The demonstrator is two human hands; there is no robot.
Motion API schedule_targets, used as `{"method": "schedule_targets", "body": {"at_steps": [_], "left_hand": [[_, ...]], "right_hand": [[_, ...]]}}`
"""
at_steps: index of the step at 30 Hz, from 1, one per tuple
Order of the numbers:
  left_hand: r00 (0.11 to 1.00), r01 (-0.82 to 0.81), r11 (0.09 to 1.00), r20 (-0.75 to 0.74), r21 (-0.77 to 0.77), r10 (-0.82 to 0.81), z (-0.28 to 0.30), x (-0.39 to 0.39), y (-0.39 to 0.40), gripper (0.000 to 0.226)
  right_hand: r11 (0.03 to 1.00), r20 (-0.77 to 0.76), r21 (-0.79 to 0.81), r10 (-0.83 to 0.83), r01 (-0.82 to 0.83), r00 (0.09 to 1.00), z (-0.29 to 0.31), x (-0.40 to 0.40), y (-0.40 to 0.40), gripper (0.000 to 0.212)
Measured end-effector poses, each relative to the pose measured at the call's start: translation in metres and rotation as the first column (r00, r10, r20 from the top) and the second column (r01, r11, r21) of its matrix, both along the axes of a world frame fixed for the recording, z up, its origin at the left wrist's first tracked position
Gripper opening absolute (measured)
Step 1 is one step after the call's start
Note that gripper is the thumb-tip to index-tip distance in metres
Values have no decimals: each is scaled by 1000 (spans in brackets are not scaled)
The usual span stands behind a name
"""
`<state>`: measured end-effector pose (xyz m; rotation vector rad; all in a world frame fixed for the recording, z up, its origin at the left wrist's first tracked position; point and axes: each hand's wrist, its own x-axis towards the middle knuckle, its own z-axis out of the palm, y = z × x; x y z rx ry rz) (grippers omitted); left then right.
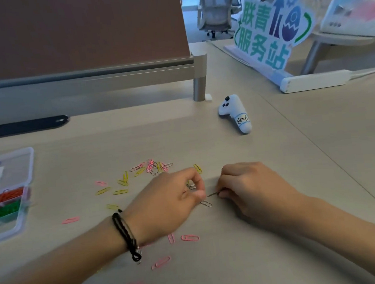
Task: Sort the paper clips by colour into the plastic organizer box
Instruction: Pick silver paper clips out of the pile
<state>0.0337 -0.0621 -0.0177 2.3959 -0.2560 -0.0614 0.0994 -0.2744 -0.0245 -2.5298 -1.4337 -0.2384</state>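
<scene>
- Paper clips (126, 182) lie scattered on the pale surface (296, 155) in front of me, pink and yellow for the most part, with a few silver ones near my fingers.
- At the far left I see the plastic organizer box (25, 178), clear-walled, partly cut off by the frame edge; one compartment holds red clips (4, 196) and the one just nearer to me holds green clips (3, 211). A white card and a blue one lie in the rear section.
- Yellow clips cluster between the box and my hands; a denser pink-and-yellow tangle (152, 166) lies beyond my left knuckles.
- My left hand (165, 205), with a black cord bracelet (126, 235) at the wrist, is curled, thumb and forefinger pinched on a small silver clip (191, 186). I cannot tell whether it is lifted off the surface.
- Another silver clip (206, 203) lies flat just beside my left thumb, between the two hands.
- My right hand (251, 188) is closed into a loose fist, fingertips gripping a thin silver clip (213, 194) that pokes out leftward.
- Pink clips (190, 237) lie nearer to me, below the left wrist.
- Further right and back, a white controller (235, 112) labelled "H006" lies well apart from the clips.
</scene>
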Motion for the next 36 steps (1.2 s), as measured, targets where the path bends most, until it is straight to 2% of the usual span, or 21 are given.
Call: {"method": "schedule_targets", "body": {"at_steps": [1,3,6,9,12,14,15,17,18,19,20,21,22,23,24,25,27,29,31,34,36], "left_hand": [[996,24,987,81,158,-37,-1,0,0,12],[976,10,905,195,425,-102,-3,-1,0,24],[925,31,798,286,602,-252,-9,-1,-6,21],[899,61,664,248,745,-362,-6,1,-9,33],[897,37,577,227,816,-378,-5,4,-13,38],[885,23,539,233,842,-403,-12,5,-15,39],[889,43,529,210,847,-408,-12,6,-17,37],[898,79,539,175,839,-404,-5,8,-17,34],[909,76,603,194,794,-370,-1,9,-16,29],[950,82,735,170,673,-261,-3,11,-11,21],[987,95,901,78,424,-140,-3,14,-6,11],[990,57,997,-133,48,-50,-1,15,-4,7],[932,-66,940,-356,-334,-62,2,16,-4,8],[845,-234,778,-517,-583,-134,4,16,-4,9],[766,-381,607,-606,-697,-216,3,16,-5,12],[707,-474,487,-647,-734,-286,3,16,-6,15],[647,-534,391,-660,-750,-382,6,16,-13,22],[634,-552,362,-661,-751,-403,9,18,-18,24],[632,-581,336,-671,-741,-387,12,21,-19,24],[618,-621,308,-692,-721,-375,13,23,-17,29],[629,-628,310,-701,-713,-336,15,22,-17,25]], "right_hand": [[999,56,-46,10,-7,998,3,-1,1,10],[989,143,-146,32,-11,989,8,-3,2,24],[964,220,-266,76,-15,973,12,-5,5,34],[951,230,-305,114,-39,966,12,-5,9,34],[957,145,-291,60,-15,988,15,-3,10,29],[976,68,-196,-81,93,994,17,4,9,12],[972,-18,-166,-172,167,985,20,9,9,6],[954,-302,-86,-299,287,905,27,17,6,11],[941,-423,-40,-321,336,847,30,19,4,12],[929,-517,6,-314,370,796,33,21,3,13],[919,-596,57,-283,391,751,37,22,2,14],[908,-664,116,-230,402,712,42,20,2,14],[900,-709,176,-166,400,685,49,19,3,15],[896,-731,229,-101,382,675,55,17,6,15],[898,-732,270,-42,346,680,61,14,11,15],[907,-715,294,0,300,699,65,11,17,15],[940,-626,292,48,178,778,70,6,30,17],[966,-519,249,73,69,852,72,3,37,16],[976,-478,218,82,27,875,76,2,39,15],[969,-486,240,73,53,871,83,3,37,17],[955,-572,276,76,104,817,85,1,34,18]]}}
